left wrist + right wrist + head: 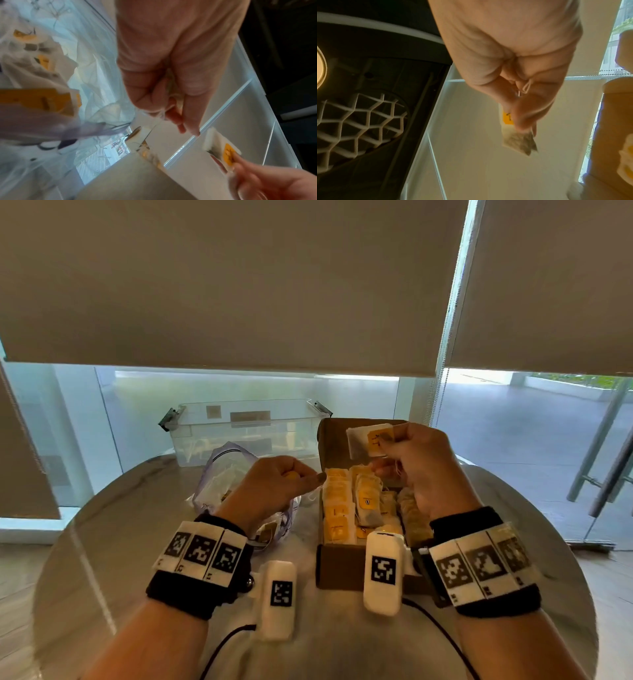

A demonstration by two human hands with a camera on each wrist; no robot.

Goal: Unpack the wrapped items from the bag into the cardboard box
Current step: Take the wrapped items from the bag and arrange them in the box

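left hand [274, 484] contents hidden behind curled fingers [173, 115]

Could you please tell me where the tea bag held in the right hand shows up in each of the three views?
Head: tea bag upper centre-right, above the cardboard box.
Left wrist: lower right.
Right wrist: lower centre.
Shared landmark: the right hand pinching it.

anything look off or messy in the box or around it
Mostly tidy. In the cardboard box, the left row of tea bags lies in order, but the middle ones are tilted with loose strings. The plastic bag is crumpled. No spill or damage visible.
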